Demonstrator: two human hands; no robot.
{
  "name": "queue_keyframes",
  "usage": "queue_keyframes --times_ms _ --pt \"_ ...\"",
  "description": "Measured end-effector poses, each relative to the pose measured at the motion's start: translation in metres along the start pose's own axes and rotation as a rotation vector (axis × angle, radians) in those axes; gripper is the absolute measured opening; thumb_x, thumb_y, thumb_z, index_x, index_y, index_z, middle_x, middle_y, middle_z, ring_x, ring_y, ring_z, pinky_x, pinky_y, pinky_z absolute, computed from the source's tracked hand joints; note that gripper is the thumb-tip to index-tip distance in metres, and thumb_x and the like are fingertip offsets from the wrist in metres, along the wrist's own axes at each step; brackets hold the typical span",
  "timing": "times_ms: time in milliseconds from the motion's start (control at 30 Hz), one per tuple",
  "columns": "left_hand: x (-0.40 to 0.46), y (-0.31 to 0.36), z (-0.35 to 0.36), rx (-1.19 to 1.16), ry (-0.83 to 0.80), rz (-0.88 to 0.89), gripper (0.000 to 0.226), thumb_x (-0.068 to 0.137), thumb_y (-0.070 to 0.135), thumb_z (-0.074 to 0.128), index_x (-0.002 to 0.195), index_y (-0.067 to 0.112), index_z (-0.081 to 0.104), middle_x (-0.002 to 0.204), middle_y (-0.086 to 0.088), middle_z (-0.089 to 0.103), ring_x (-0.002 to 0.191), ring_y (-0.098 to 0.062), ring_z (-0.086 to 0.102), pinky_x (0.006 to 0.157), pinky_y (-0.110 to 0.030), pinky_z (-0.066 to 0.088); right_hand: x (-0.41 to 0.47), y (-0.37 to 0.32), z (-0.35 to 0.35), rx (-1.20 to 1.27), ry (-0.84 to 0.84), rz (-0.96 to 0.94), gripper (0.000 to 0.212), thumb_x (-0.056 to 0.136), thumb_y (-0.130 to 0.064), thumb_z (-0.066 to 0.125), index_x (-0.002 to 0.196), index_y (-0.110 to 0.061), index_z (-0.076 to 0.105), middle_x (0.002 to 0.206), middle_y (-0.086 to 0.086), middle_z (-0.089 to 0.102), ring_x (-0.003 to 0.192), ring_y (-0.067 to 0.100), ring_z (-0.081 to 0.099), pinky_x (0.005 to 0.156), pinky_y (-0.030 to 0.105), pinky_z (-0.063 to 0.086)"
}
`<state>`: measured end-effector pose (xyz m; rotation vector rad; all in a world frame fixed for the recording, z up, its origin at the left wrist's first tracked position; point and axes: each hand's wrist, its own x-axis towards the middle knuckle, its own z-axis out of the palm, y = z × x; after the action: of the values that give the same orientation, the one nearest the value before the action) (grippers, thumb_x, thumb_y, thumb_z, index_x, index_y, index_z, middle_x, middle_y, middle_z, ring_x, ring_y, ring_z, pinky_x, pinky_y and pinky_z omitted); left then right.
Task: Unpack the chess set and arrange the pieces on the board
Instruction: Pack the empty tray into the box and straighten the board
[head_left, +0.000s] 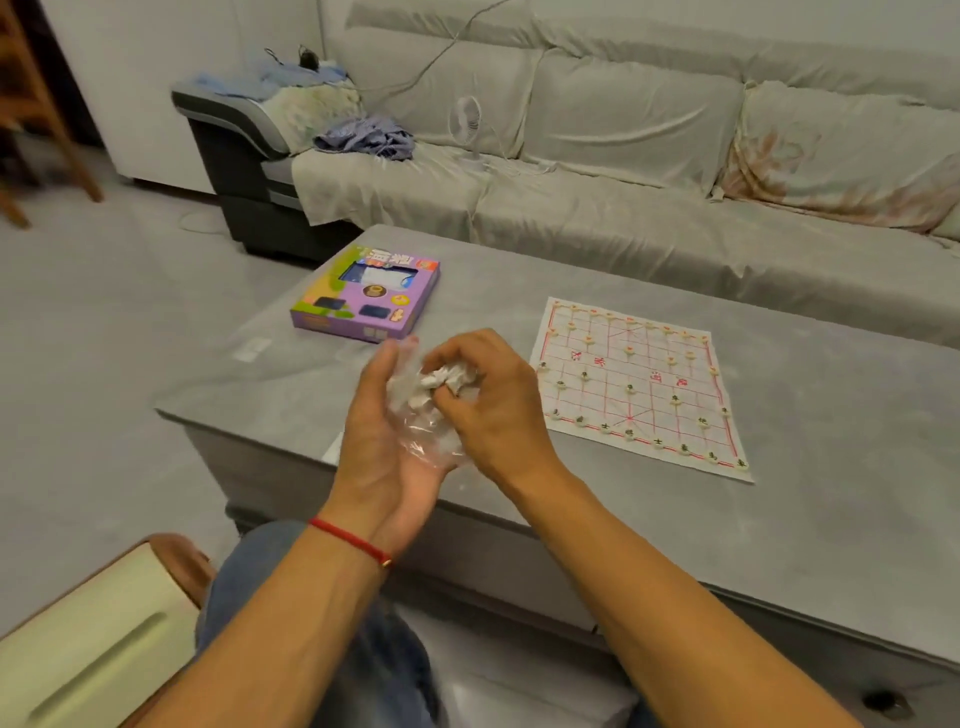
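A paper chess board with red grid lines lies on the grey table, right of centre. Small round pieces stand along its near and far rows. The purple chess set box rests on the table's far left corner. In front of the table's near edge, my left hand cradles a crumpled clear plastic bag, palm up. My right hand pinches the bag's crumpled top from the right.
A covered sofa runs behind the table, with a small white fan and bundled clothes on it. A small clear plastic piece lies on the table's left side. A cream-coloured seat edge is at my lower left.
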<state>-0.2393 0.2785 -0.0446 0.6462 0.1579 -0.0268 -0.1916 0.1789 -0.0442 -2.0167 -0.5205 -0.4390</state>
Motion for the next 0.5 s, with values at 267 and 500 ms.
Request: queue_keyframes --times_ms 267,500 --pt "0.008 0.079 -0.100 0.056 0.420 0.248 0.038 0.092 0.011 0.058 0.130 0.016 0.059 0.113 -0.015 0.066 0.105 -0.030 0.069 0.080 -0.041 0.059 -0.002 -0.049 0.107 -0.036 -0.627 -0.003 0.043 0.095 -0.043 0.049 0.137 -0.033 0.054 0.148 -0.006 0.047 0.138 0.017 0.036 0.115 0.053 0.025" --pt "-0.039 0.105 -0.202 0.136 0.632 0.050 0.029 0.087 0.004 0.055 0.115 0.004 0.063 0.102 -0.017 0.066 0.090 -0.026 0.070 0.067 -0.035 0.058 -0.051 -0.047 0.195 0.017 -0.924 -0.063 0.094 0.085 -0.021 0.077 0.155 -0.037 0.016 0.157 0.010 0.030 0.141 0.032 0.035 0.113 0.048 0.036"
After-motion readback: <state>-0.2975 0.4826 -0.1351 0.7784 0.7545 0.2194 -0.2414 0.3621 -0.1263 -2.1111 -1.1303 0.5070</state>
